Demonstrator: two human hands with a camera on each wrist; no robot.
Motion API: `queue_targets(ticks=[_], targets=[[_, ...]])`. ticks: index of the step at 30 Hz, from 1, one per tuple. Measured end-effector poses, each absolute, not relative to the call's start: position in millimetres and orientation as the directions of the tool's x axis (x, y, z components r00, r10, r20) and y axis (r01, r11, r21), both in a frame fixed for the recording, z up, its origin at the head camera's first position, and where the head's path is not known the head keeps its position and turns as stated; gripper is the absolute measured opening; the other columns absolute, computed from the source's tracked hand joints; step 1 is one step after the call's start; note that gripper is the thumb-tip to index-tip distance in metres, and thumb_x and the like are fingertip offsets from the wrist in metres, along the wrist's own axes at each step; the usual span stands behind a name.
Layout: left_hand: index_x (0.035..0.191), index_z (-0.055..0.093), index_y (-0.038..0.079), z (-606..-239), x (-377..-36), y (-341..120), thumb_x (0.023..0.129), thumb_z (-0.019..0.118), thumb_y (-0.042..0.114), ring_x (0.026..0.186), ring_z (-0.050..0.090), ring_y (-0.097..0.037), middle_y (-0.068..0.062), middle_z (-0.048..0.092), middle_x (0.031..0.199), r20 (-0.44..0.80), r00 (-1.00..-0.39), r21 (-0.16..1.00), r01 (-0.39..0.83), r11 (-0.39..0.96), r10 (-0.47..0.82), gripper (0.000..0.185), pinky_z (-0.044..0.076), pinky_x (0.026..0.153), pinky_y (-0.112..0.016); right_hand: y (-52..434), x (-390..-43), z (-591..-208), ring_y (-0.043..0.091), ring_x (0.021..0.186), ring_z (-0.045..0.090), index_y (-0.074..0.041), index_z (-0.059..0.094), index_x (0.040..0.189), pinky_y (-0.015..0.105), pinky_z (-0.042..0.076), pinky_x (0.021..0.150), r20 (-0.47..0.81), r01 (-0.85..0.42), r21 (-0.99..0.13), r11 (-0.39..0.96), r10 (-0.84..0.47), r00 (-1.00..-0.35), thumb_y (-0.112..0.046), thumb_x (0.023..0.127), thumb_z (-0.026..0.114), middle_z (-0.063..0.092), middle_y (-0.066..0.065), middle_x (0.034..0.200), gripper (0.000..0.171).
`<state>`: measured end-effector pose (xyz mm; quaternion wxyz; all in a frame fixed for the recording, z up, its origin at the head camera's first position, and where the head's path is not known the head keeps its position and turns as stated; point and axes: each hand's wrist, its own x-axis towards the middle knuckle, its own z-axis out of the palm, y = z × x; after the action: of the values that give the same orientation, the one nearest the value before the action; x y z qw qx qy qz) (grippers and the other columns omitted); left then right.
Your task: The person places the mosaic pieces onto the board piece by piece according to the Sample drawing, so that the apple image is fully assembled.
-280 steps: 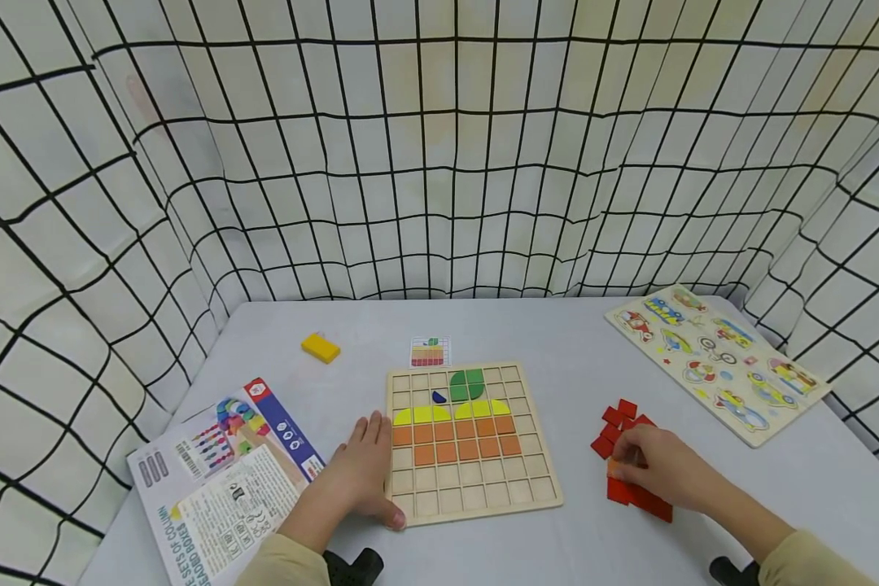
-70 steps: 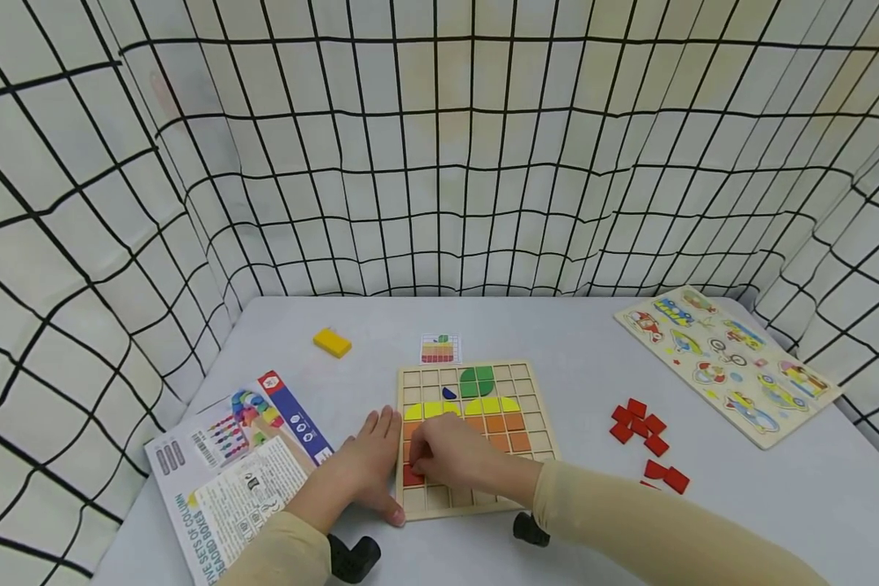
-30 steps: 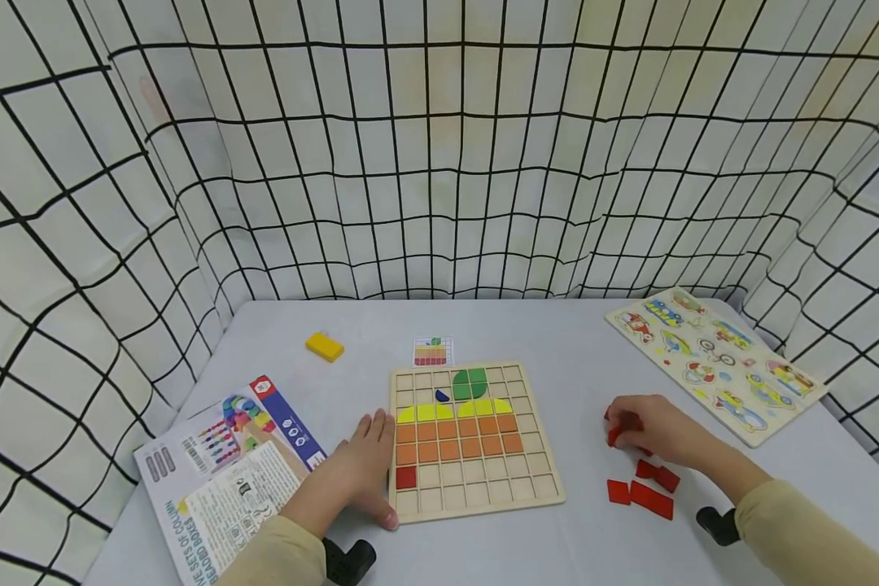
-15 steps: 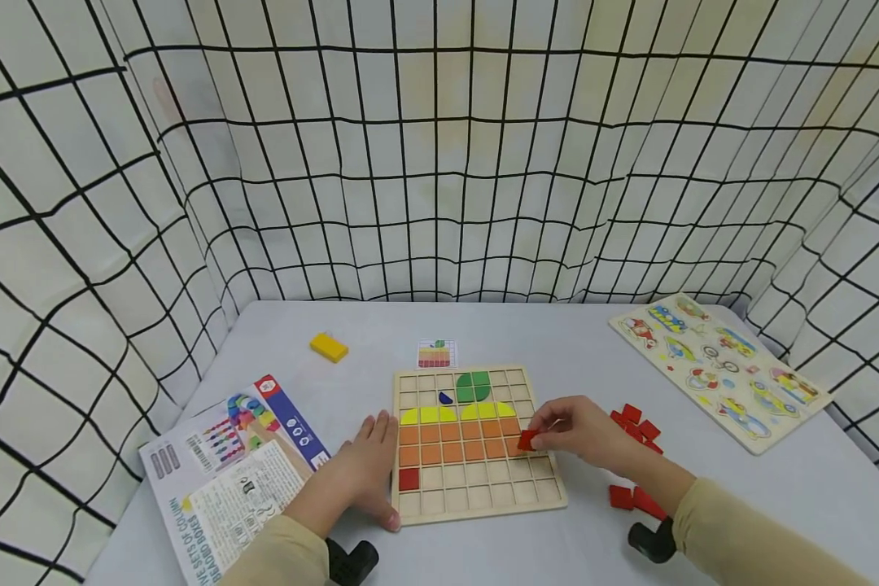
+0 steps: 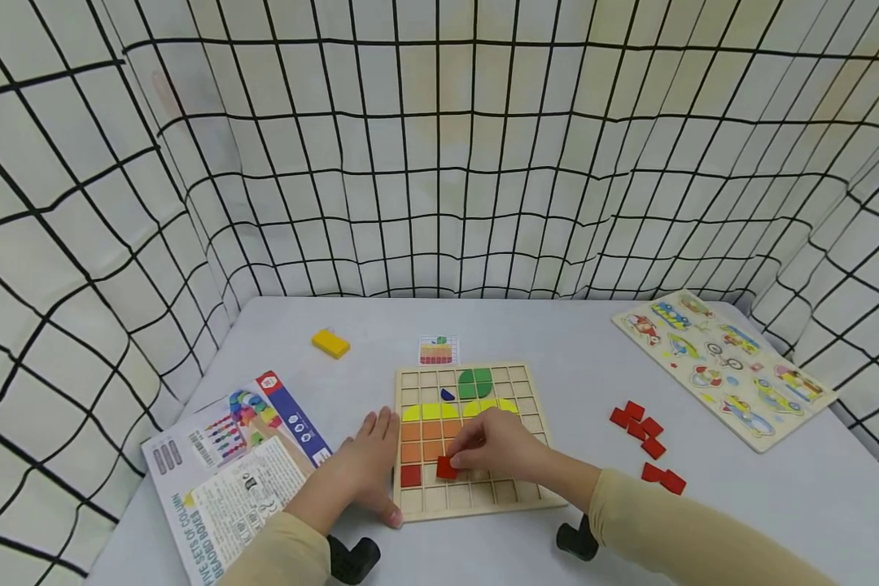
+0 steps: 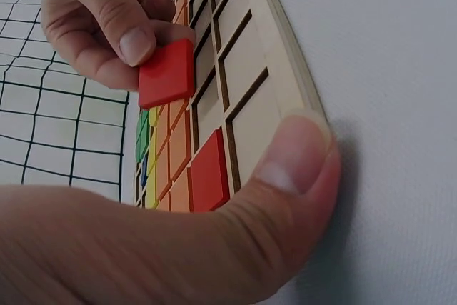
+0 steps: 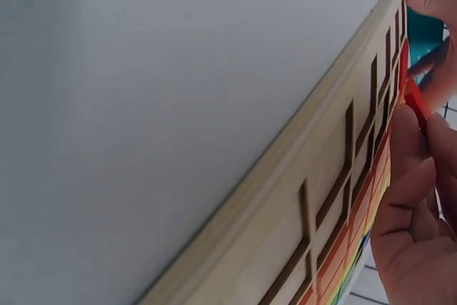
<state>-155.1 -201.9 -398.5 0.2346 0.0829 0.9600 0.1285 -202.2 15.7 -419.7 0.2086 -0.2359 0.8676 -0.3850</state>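
And here's the red tile (image 6: 164, 80), poised over the gridded board (image 5: 479, 493), near the seated red square (image 5: 410, 475). It looks light, stiff, perhaps slick, hardly fragile; its edges should offer the best hold. The right hand (image 5: 498, 443) pinches it between thumb and finger; the left hand (image 5: 369, 460), fingers straight, braces its thumb on the board's corner.

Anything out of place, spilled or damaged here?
Nothing stands out; no damage or spill shows. Loose red tiles lie scattered right of the board, and the red square pinched by the right hand isn't seated in a cell, which seems ordinary mid-placement.
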Motion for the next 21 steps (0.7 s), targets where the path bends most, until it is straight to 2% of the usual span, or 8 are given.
queue_targets(ticks=[7, 21], targets=[[0.157, 0.026, -0.008, -399, -155, -202, 0.062, 0.097, 0.032, 0.156, 0.016, -0.048, -0.028, 0.021, 0.167, -0.426, -0.878, 0.287, 0.099, 0.953, 0.219, 0.126, 0.031, 0.116, -0.068, -4, -198, -422, 0.008, 0.074, 0.059, -0.013, 0.08, 0.087, 0.019, 0.05, 0.067, -0.167, -0.308, -0.736, 0.603, -0.603, -0.78, -0.009, 0.089, 0.079, 0.074, -0.006, 0.077, 0.004], [0.157, 0.027, -0.009, -399, -154, -202, 0.062, 0.098, 0.033, 0.156, 0.017, -0.048, -0.029, 0.021, 0.167, -0.414, -0.883, 0.286, 0.103, 0.953, 0.22, 0.126, 0.032, 0.116, -0.068, -14, -193, -419, 0.008, 0.074, 0.057, -0.014, 0.079, 0.084, 0.018, 0.049, 0.066, -0.174, -0.354, -0.656, 0.666, -0.59, -0.788, -0.009, 0.089, 0.078, 0.07, -0.008, 0.074, 0.007]])
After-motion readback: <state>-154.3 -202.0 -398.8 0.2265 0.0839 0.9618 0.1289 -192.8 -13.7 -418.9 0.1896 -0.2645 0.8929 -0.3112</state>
